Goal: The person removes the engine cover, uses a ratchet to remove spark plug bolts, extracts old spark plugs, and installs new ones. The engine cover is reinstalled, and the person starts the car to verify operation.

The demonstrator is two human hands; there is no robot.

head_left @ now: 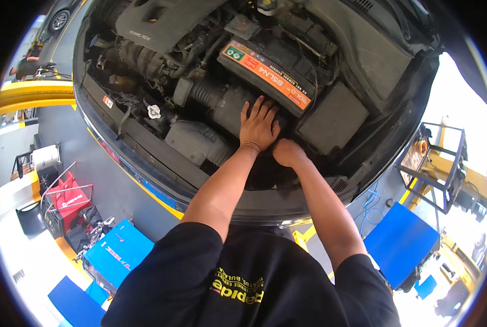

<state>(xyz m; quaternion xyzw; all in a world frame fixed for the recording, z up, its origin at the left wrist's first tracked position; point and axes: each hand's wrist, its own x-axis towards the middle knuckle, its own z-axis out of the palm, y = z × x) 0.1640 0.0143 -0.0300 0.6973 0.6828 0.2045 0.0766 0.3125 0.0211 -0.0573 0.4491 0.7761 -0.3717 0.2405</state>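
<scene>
The air housing [228, 113] looks matt plastic, the shirt [295, 272] cloth.

Pretty busy shop: gray floor [110, 163] on the left, yellow beam [36, 97] over its far edge, red framed unit [63, 193] and blue cabinet [112, 252] along its near edge, white glare [469, 103] far right.

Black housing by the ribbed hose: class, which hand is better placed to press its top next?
Left hand, probably: it lies spread over the black housing; the right hand is curled to one side.
</scene>
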